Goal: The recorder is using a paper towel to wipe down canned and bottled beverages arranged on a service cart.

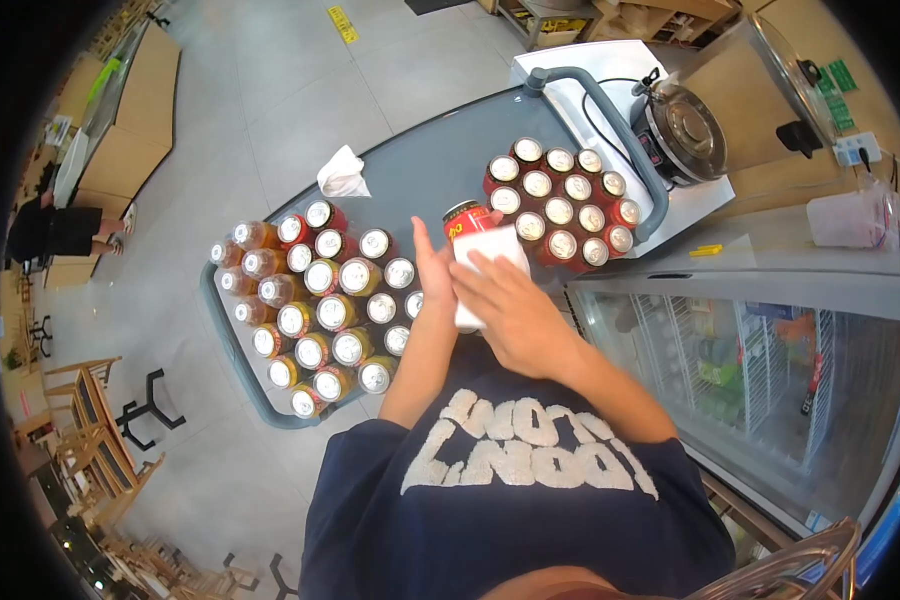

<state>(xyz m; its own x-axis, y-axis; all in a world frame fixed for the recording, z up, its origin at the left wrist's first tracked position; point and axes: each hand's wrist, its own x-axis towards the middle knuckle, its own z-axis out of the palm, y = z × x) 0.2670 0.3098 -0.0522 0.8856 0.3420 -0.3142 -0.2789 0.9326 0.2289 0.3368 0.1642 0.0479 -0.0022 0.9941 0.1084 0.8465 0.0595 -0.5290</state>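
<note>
Above the grey cart (450, 142), my left hand (436, 274) holds a red drink can (466, 216), its thumb raised on the near side and fingertips showing past the can's far side. My right hand (506, 307) presses a folded white cloth or paper towel (487, 251) against that can, hiding its lower part. To the right of my hands stands a group of dark-red cans (559, 210), tops up. On the left are more cans, some with yellow sides (334, 311), and several clear plastic bottles of amber drink (262, 262).
A crumpled white tissue (343, 172) lies on the cart's far edge. The cart's handle (630, 127) rises at the right, near an electric pot (682, 135) on a white surface. A glass-door fridge (735, 375) is close on my right. Another person (67, 229) stands far left.
</note>
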